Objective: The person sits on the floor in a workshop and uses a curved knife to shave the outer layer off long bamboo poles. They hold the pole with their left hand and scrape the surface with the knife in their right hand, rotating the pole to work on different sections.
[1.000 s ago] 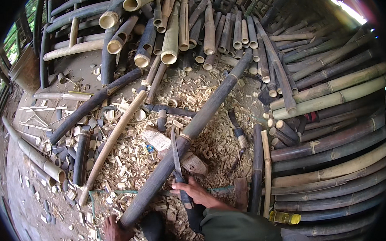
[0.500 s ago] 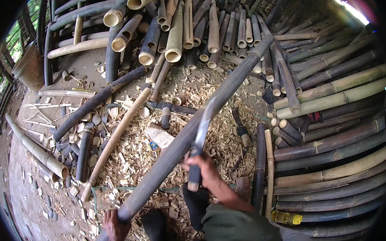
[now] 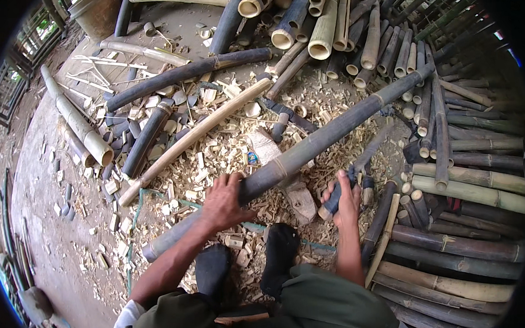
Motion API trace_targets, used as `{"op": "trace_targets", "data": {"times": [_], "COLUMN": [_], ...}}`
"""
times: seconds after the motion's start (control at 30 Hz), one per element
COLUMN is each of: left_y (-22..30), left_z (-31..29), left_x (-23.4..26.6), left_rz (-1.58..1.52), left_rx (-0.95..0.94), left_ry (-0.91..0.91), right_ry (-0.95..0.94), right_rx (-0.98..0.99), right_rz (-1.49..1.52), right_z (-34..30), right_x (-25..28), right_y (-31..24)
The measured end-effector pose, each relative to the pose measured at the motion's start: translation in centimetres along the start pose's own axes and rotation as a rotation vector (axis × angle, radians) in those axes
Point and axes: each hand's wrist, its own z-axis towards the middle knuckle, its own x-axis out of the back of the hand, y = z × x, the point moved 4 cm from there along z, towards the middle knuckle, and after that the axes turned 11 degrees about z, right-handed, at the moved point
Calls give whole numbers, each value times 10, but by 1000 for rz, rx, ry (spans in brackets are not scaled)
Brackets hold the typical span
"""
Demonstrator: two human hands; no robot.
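A long dark bamboo pole [image 3: 326, 138] lies slantwise before me, its far end against the stacked bamboo. My left hand [image 3: 222, 206] is closed over its lower part, thumb on the near side. Right of the pole, my right hand [image 3: 344, 200] grips the dark handle of a machete [image 3: 371, 150]. The blade points away to the upper right, apart from the pole and slightly smeared by motion. Under the pole is a pale, rough block [image 3: 299, 205], partly hidden by it. My feet in dark socks [image 3: 280, 252] are just below the block.
Wood chips [image 3: 215, 160] cover the ground around the block. A peeled pale pole [image 3: 196, 141] and a dark bamboo length [image 3: 148, 137] lie to the left. Cut bamboo [image 3: 327, 33] is heaped at the back, with more poles [image 3: 457, 246] stacked along the right. A bucket [image 3: 95, 15] stands far left.
The machete has come off the pole, to the right. My left hand is farther up the pole, which lies at a flatter slant. The whole view has shifted, showing more of the left side.
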Motion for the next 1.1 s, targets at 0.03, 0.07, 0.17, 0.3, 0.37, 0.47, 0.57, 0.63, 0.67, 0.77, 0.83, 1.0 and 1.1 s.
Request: {"op": "trace_targets", "data": {"times": [0.03,0.07,0.17,0.3,0.37,0.47,0.57,0.63,0.67,0.77,0.83,1.0,1.1], "left_y": [-20,-44,-109,-112,-87,-87,-94,-83,-75,-55,-45,-36,-49], "left_z": [-8,-14,-31,-49,-69,-82,-82,-81,-78,-60,-55,-43,-48], "left_x": [0,-6,-27,-29,-22,-43,-48,-40,-36,-37,-37,-51,-45], "left_rz": [10,25,-277,-140,120,151,120,51,28,-60,-55,-87,-143], "left_rx": [57,38,97,121,173,217,157,110,88,97,76,40,67], "left_ry": [-107,-179,-359,-156,132,338,360,306,300,204,228,190,178], "right_ry": [-7,-30,-150,-326,-334,-380,-461,-458,-303,-186,-524,-83,-548], "right_rx": [-21,-27,-48,-27,-47,243,360,533,395,389,652,128,217], "right_rz": [-10,-51,-32,-133,-451,-825,-1141,-1302,-1240,-1197,-1362,-1270,-1511], "right_z": [-10,-19,-40,-72,-73,-71,-71,-55,-37,-26,-47,10,-21], "right_x": [3,2,-1,-31,-22,-31,-58,-60,-58,-50,-62,-13,-42], "right_y": [2,4,17,22,38,61,66,61,45,50,45,19,32]}}
